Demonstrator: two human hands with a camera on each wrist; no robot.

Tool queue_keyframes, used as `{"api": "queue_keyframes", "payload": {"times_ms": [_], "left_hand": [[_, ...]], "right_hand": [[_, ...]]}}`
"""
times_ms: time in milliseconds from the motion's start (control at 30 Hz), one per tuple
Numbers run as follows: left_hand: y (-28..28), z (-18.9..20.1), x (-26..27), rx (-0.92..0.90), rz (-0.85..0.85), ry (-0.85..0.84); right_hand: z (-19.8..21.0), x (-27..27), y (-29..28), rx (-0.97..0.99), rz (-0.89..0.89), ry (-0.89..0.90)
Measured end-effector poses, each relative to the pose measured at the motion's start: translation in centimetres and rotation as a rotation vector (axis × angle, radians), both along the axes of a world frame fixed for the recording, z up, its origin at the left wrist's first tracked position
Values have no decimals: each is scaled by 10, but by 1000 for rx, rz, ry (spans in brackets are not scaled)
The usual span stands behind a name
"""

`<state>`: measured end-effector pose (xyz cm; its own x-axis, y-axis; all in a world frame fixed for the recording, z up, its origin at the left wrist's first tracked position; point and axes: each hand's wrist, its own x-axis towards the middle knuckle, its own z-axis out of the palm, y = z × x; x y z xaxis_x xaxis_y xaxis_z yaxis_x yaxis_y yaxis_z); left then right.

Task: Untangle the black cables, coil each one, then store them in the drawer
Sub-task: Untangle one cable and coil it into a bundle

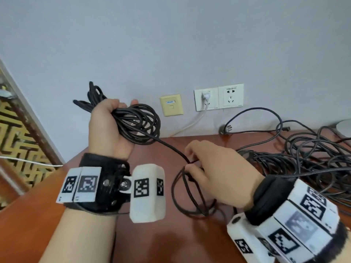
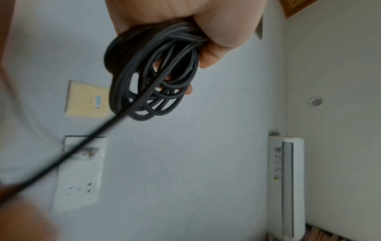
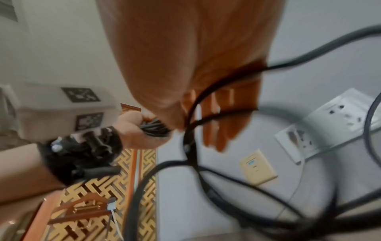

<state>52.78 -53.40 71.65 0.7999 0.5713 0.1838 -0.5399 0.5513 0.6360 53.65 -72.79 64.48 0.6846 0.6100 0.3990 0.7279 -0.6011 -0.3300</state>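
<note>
My left hand (image 1: 109, 126) is raised above the table and grips a coil of black cable (image 1: 141, 124), seen close up as a coil (image 2: 152, 84) in the left wrist view. A taut strand (image 1: 171, 148) runs from that coil down to my right hand (image 1: 214, 173), which pinches the cable low over the table, with loose loops (image 1: 190, 196) hanging below it. The same strands (image 3: 198, 124) cross my right fingers in the right wrist view. A tangled heap of black cables (image 1: 303, 158) lies on the table to the right. No drawer is in view.
The red-brown wooden table (image 1: 167, 243) meets a grey wall with a beige socket plate (image 1: 171, 105) and white power outlets (image 1: 218, 98); a white plug and cord (image 1: 191, 122) hang from one. A gold patterned panel (image 1: 17, 133) stands at left.
</note>
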Motion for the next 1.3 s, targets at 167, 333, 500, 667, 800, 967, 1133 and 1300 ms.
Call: {"api": "queue_keyframes", "payload": {"times_ms": [167, 333, 500, 667, 800, 967, 1133, 1300], "left_hand": [[37, 19, -17, -64, 127, -129], [72, 20, -26, -129, 144, -154], [49, 16, -20, -79, 106, -132], [5, 13, -12, 2, 34, -119], [-29, 8, -9, 82, -60, -91], [-27, 11, -11, -8, -56, -159], [11, 13, -13, -137, 74, -253], [32, 18, -22, -227, 129, -324]], "right_hand": [[8, 5, -13, -391, -152, -39], [4, 15, -20, -505, -283, -83], [11, 18, -26, -283, -209, 32], [22, -1, -12, 191, -78, -24], [6, -20, 15, 299, 138, 157], [0, -11, 9, 266, 279, 150], [19, 3, -11, 319, 310, 273], [21, 13, -20, 294, 165, 257]]}}
